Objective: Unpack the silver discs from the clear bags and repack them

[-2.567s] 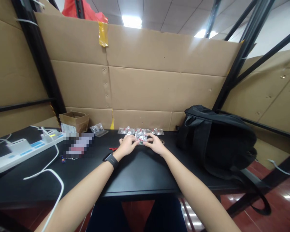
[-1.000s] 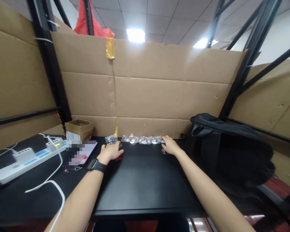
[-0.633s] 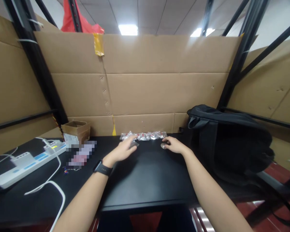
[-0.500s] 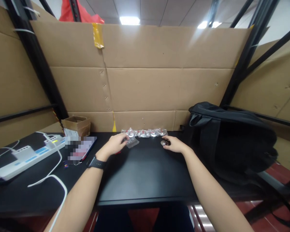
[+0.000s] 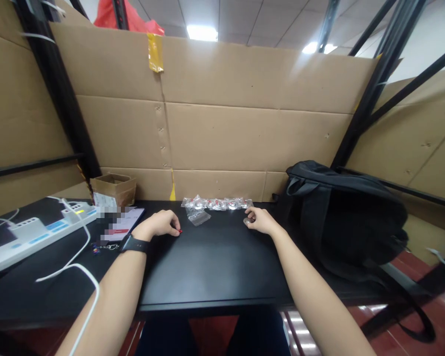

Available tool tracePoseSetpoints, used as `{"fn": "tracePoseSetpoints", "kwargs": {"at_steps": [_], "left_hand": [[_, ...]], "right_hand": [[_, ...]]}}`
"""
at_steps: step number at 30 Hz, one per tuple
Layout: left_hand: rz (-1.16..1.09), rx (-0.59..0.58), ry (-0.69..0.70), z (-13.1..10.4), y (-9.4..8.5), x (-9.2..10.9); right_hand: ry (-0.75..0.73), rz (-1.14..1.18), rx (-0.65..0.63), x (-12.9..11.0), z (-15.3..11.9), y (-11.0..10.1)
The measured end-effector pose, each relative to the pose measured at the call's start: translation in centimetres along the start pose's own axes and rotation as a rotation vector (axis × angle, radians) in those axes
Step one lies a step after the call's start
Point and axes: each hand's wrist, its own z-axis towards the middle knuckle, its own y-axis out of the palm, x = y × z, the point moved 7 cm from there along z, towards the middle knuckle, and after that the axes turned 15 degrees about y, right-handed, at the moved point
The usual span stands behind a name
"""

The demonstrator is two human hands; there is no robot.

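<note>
My left hand [image 5: 164, 223], with a black watch band [image 5: 135, 244] at the wrist, rests low over the black tabletop. Its fingers are closed at a small red piece [image 5: 180, 231], too small to make out its kind. Farther right, my right hand [image 5: 261, 220] has thumb and fingers closed on a small round shiny piece [image 5: 248, 221], partly covered by the fingertips. Between and beyond the hands lies a flat clear plastic bag [image 5: 198, 216]. Behind it runs a row of several clear packets [image 5: 222, 203] with silvery and red contents.
At the left are a white power strip [image 5: 40, 237] with cables, a phone-like flat item [image 5: 128, 225] and a small cardboard box [image 5: 114, 189]. A black backpack [image 5: 348, 222] fills the right side. Cardboard panels [image 5: 222, 133] wall in the black table [image 5: 215, 272].
My left hand has moved left and toward me, from beside the clear bag to the red piece. My right hand stays on the round piece, and the view has shifted slightly.
</note>
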Motion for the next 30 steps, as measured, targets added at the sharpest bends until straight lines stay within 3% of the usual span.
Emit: {"fn": "tracePoseSetpoints", "kwargs": {"at_steps": [6, 11, 15, 20, 23, 30], "left_hand": [[-0.033, 0.030, 0.026, 0.5, 0.3, 0.7], [-0.347, 0.088, 0.241, 0.8, -0.2, 5.1], [-0.526, 0.234, 0.352, 2.4, 0.2, 8.5], [-0.660, 0.460, 0.281, 5.0, 2.5, 9.0], [-0.734, 0.496, 0.296, 5.7, 3.5, 9.4], [-0.752, 0.580, 0.375, 5.4, 3.1, 10.8]], "right_hand": [[-0.037, 0.124, 0.051, -1.0, -0.7, -0.7], [-0.097, 0.290, 0.018, -3.7, -1.5, 0.0], [-0.207, 0.424, 0.016, -7.7, -3.1, 0.9], [-0.308, 0.461, 0.077, -11.2, -5.1, 1.5], [-0.326, 0.536, 0.059, -11.8, -5.6, 1.9], [-0.359, 0.649, -0.007, -12.1, -5.7, 2.5]]}}
